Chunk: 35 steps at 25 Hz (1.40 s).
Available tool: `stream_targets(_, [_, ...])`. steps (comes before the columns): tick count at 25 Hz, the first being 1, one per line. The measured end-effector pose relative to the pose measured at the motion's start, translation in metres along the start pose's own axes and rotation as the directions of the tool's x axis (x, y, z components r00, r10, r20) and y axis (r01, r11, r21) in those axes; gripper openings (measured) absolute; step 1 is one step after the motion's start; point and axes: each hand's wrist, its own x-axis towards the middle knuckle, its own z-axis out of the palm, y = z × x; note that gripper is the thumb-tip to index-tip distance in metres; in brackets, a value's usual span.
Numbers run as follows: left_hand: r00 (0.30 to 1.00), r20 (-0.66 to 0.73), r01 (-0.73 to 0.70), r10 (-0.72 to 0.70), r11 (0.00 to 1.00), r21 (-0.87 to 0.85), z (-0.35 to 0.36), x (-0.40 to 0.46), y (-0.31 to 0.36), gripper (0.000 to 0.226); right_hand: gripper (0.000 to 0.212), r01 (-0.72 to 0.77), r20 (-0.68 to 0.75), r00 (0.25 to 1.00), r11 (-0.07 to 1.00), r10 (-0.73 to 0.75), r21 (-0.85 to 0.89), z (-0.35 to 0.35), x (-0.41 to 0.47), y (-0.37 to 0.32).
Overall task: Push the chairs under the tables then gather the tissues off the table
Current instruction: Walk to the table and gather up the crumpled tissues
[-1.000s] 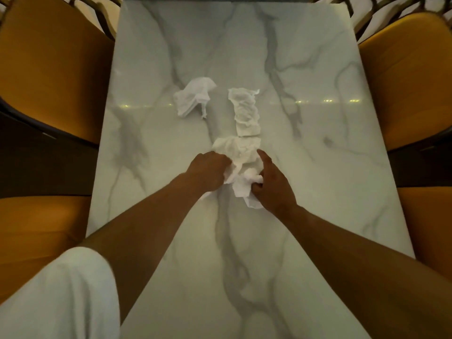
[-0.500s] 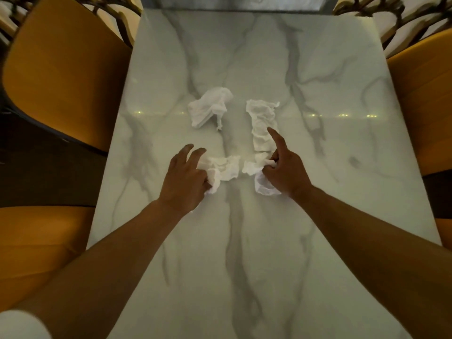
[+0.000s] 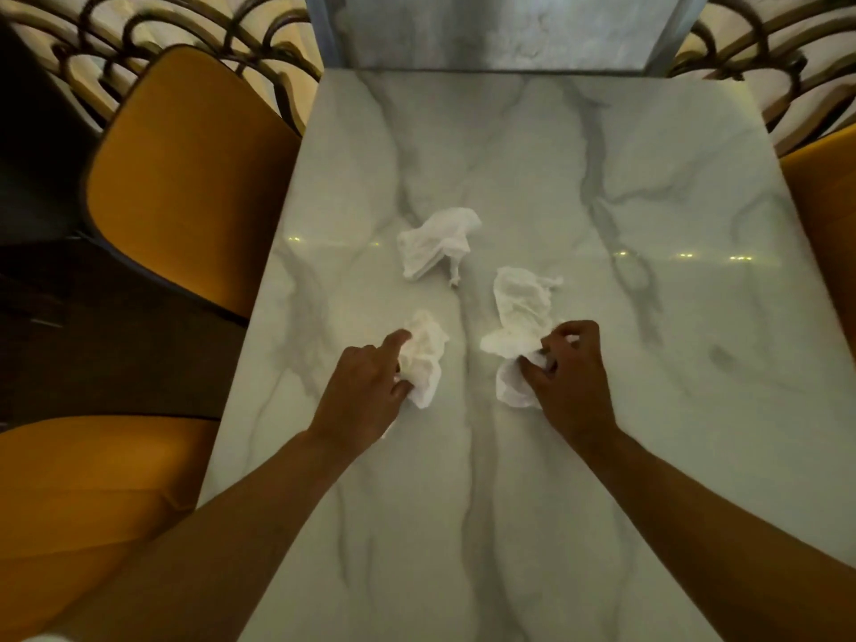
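**Both hands on crumpled tissues at mid-worktop**

Nearest the camera, two bare forearms reach forward over the white marble worktop [image 3: 509, 525]. An orange chair seat [image 3: 83, 493] sits low on the left, tucked against the worktop's edge.

The left hand [image 3: 366, 391] rests on the surface with its index finger stretched forward, while thumb and curled fingers pinch the left crumpled tissue [image 3: 424, 359] — the grip is closed on the paper's near end. The right hand [image 3: 567, 373] lies level with it, a gap of bare marble between the two. Its fingers are curled, and the grip is clamped on the near, bunched end of the long tissue [image 3: 521, 312], whose rest trails away from the hand across the worktop.

Beyond both hands, a third tissue [image 3: 435, 245] lies loose near the middle of the worktop, touched by neither hand and apart from the other two.

Further out, an orange chair back [image 3: 185, 178] stands close to the worktop's left edge, and a strip of another orange chair [image 3: 829, 215] shows at the right edge. Behind them, dark curled metalwork [image 3: 185, 39] runs along the back — blurred in places.
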Motion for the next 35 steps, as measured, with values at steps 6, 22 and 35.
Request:
stream_targets(6, [0.997, -0.065, -0.025, 0.029, 0.998, 0.061, -0.041, 0.05, -0.031, 0.01, 0.024, 0.229, -0.06, 0.97, 0.969, -0.235, -0.088, -0.012, 0.017, -0.038])
stream_targets(22, [0.948, 0.021, -0.317, 0.317, 0.948, 0.013, 0.01, 0.106, -0.038, 0.005, 0.081, 0.316, 0.246, 0.927, 0.943, -0.283, -0.107, 0.027, 0.103, -0.08])
stream_targets(35, [0.985, -0.043, 0.16, -0.165, 0.982, -0.101, 0.005, -0.069, 0.022, 0.016, 0.05, 0.177, 0.144, 0.977, 0.976, -0.158, -0.131, 0.02, -0.096, -0.034])
